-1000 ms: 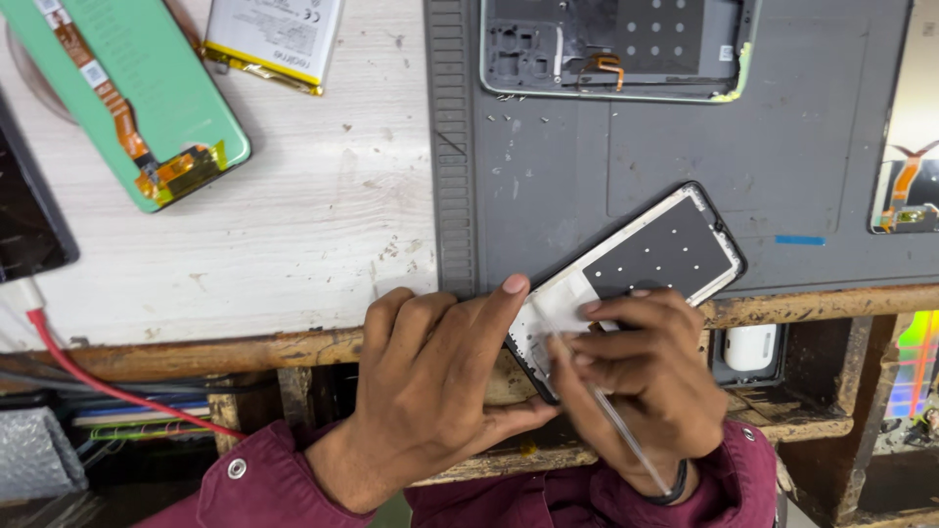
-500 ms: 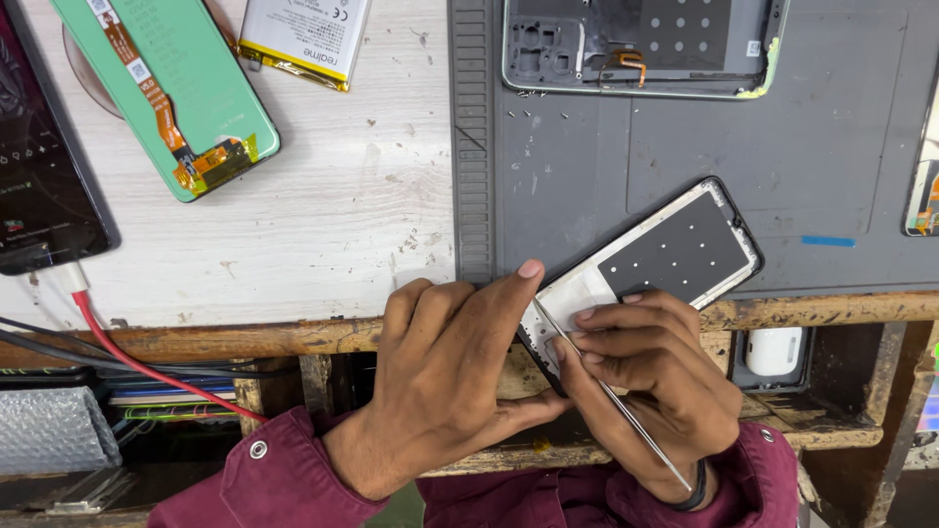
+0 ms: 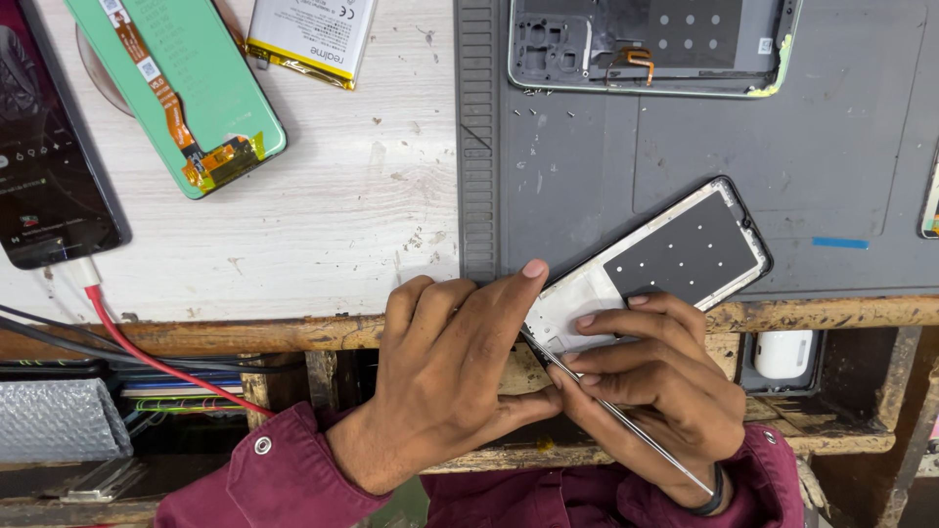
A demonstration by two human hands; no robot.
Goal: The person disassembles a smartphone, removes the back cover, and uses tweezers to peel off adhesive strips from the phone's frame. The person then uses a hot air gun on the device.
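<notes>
Single head view, looking steeply down, close over workbench (image 3: 323, 225).

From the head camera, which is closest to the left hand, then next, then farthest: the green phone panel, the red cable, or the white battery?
From the left hand:
1. Red cable, just to its left, below the table edge.
2. Green phone panel, upper left on the table.
3. White battery, at the top edge; nearly level with the panel, hard to separate.

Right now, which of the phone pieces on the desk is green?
The green phone panel at the top left, with an orange ribbon strip down it. The open frame at the top and the piece in both hands are grey and black.
</notes>
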